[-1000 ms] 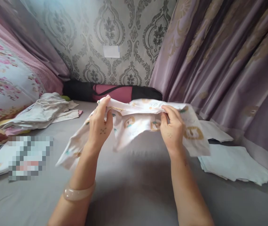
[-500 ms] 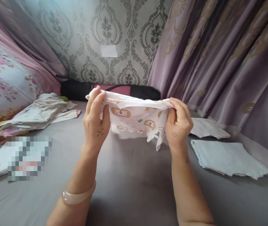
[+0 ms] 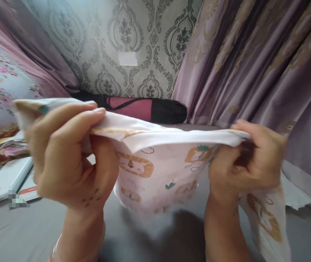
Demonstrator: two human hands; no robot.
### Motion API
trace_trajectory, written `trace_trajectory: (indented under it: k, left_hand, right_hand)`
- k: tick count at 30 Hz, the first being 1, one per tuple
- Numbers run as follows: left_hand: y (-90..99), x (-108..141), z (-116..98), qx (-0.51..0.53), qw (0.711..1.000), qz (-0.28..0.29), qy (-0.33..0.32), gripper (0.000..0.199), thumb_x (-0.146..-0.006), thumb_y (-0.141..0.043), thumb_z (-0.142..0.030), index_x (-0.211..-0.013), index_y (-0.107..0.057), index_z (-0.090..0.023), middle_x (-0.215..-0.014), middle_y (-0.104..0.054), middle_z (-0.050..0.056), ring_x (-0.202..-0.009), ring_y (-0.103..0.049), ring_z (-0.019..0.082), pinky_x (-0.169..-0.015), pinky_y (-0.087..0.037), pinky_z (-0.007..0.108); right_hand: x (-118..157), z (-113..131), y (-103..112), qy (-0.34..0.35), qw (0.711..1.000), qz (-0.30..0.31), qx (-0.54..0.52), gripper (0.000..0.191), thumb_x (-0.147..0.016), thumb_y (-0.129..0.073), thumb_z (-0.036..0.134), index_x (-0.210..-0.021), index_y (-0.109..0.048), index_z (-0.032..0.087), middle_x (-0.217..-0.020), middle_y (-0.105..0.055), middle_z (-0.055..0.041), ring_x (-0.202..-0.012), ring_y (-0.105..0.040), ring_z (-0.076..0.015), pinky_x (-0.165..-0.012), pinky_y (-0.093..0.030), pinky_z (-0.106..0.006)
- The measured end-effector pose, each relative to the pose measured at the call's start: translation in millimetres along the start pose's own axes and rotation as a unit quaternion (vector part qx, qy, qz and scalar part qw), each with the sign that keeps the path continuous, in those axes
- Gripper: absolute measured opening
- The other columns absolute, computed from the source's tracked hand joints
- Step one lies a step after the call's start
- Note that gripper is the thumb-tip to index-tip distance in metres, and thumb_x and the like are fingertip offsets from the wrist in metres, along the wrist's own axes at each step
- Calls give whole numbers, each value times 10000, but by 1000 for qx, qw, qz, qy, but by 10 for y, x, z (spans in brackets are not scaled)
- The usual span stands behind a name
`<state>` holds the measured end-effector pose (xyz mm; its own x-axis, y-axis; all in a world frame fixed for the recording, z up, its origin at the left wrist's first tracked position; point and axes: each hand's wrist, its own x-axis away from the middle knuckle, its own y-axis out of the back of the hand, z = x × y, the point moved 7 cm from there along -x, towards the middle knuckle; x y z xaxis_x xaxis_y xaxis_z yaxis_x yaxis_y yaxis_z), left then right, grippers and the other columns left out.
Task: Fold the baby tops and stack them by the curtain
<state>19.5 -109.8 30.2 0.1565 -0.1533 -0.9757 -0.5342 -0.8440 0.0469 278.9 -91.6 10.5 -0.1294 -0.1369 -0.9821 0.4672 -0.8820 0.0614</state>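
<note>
A thin white baby shirt (image 3: 160,160) printed with tan lions and green crowns hangs between my two hands, raised close to the camera. My left hand (image 3: 70,156) pinches its upper edge between thumb and fingers, and a corner of cloth sticks out past the knuckles. On the other side my right hand (image 3: 248,160) grips the same edge, fingers curled round it. A sleeve-like piece dangles below the right wrist. The white band along the top is stretched taut, while the lower part hangs loose and blurred above the bed.
Grey sheet covers the bed (image 3: 144,243). Folded pale cloth (image 3: 297,193) lies at the right, partly hidden. A white phone-like device (image 3: 5,182) lies at the left near a floral pillow (image 3: 2,80). Against the wall rests a black and pink long bag (image 3: 133,109); purple curtains (image 3: 226,54) hang right.
Both hands have come nearer the camera with the baby shirt and moved farther apart, spreading its top edge wider. A sleeve-like piece now hangs beyond the right wrist.
</note>
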Motion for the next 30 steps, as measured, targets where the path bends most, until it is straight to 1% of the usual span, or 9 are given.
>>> trace_trajectory:
  k: [2, 4, 6, 8, 11, 14, 17, 25, 30]
  left_hand:
    - [-139, 38, 146, -28, 997, 56, 52, 310, -870, -518, -165, -1100, -684, -290, -1115, -679, -17, -1108, -618, 252, -1072, -471, 532]
    - [-456, 174, 378, -68, 980, 168, 78, 232, -870, -490, -168, -974, -693, -208, -999, -684, 48, -1069, -610, 262, -1003, -496, 502]
    - [-884, 453, 676, -96, 941, 315, 82, 211, -846, -470, -154, -886, -675, -184, -865, -673, 73, -951, -626, 261, -912, -515, 461]
    - [-1221, 759, 983, -116, 914, 379, 88, 211, -810, -456, -123, -821, -658, -185, -796, -668, 82, -868, -633, 253, -880, -504, 424]
    - [-1613, 1224, 1336, -130, 874, 456, 109, 227, -814, -441, -141, -808, -662, -188, -826, -701, 101, -861, -647, 255, -838, -493, 373]
    - [-1813, 1539, 1491, -123, 847, 500, 129, 251, -855, -439, -207, -874, -688, -184, -908, -731, 114, -918, -658, 264, -852, -476, 353]
    - [-1896, 1687, 1539, -110, 842, 511, 132, 288, -880, -441, -268, -971, -697, -173, -971, -739, 118, -966, -653, 273, -875, -463, 352]
    - [-2084, 1865, 1642, -123, 813, 556, 122, 332, -948, -412, -334, -966, -703, -176, -969, -710, 126, -973, -633, 257, -879, -427, 327]
    - [-2175, 1898, 1685, -170, 797, 564, 135, 360, -976, -372, -343, -1052, -669, -154, -1060, -688, 149, -1011, -608, 272, -872, -403, 347]
  right_hand:
    - [32, -75, -191, -29, 997, 61, 34, 316, -911, -449, 149, -1155, -631, 236, -1056, -638, -75, -1001, -613, -242, -895, -484, -415]
    - [139, -187, -504, -57, 982, 165, 68, 283, -886, -446, 142, -1047, -668, 211, -967, -661, -71, -909, -631, -223, -841, -487, -368]
    - [374, -345, -883, -88, 944, 305, 93, 284, -863, -453, 128, -1015, -681, 200, -945, -676, -72, -898, -633, -219, -833, -473, -331]
    - [685, -525, -1197, -121, 895, 414, 116, 301, -868, -448, 115, -1032, -687, 194, -972, -691, -78, -953, -635, -218, -855, -455, -298]
    - [1137, -765, -1511, -165, 832, 513, 134, 331, -909, -425, 118, -1110, -677, 191, -1062, -693, -85, -1038, -624, -210, -885, -433, -266]
    - [1427, -914, -1661, -187, 803, 548, 139, 364, -939, -390, 116, -1181, -652, 185, -1156, -673, -99, -1082, -613, -213, -891, -431, -264]
    - [1570, -997, -1718, -196, 799, 552, 132, 388, -958, -357, 111, -1223, -629, 185, -1210, -657, -103, -1122, -600, -214, -915, -425, -264]
    - [1789, -1176, -1897, -203, 763, 604, 108, 337, -979, -385, 153, -1219, -620, 187, -1234, -657, -100, -1175, -585, -203, -929, -415, -241]
    - [1792, -1180, -2019, -201, 740, 628, 132, 305, -981, -401, 203, -1177, -634, 214, -1222, -662, -111, -1130, -618, -235, -868, -443, -293]
